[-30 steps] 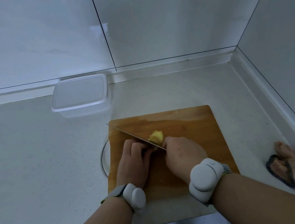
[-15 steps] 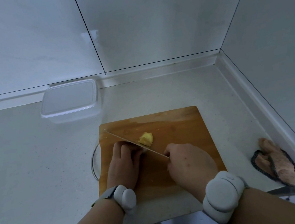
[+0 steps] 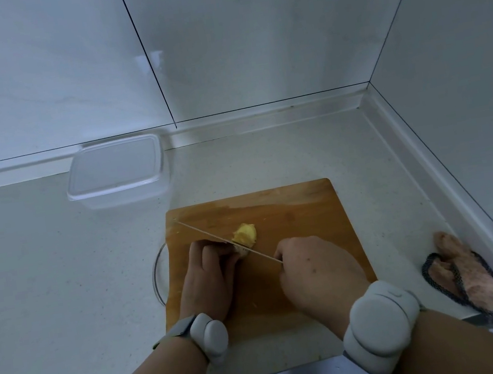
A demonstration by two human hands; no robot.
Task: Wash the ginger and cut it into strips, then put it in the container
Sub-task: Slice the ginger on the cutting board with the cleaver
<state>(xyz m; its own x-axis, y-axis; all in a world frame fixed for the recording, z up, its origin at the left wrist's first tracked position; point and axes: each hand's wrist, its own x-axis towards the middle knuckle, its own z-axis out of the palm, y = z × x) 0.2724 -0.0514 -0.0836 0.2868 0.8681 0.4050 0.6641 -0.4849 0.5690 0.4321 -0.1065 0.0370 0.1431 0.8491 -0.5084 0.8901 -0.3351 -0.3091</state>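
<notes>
1. We see a wooden board (image 3: pixel 290 212) on the white counter (image 3: pixel 46 278).
2. The yellow ginger (image 3: pixel 245 234) lies on the board.
3. Our left hand (image 3: pixel 210 274) curls its fingers down on the ginger.
4. Our right hand (image 3: pixel 317 272) grips the knife (image 3: pixel 214 239), which touches the ginger.
5. A clear container (image 3: pixel 116 170) sits behind, near the wall.

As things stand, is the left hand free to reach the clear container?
Probably not yet: the left hand holds the ginger under the knife. The counter toward the container looks unobstructed.
</notes>
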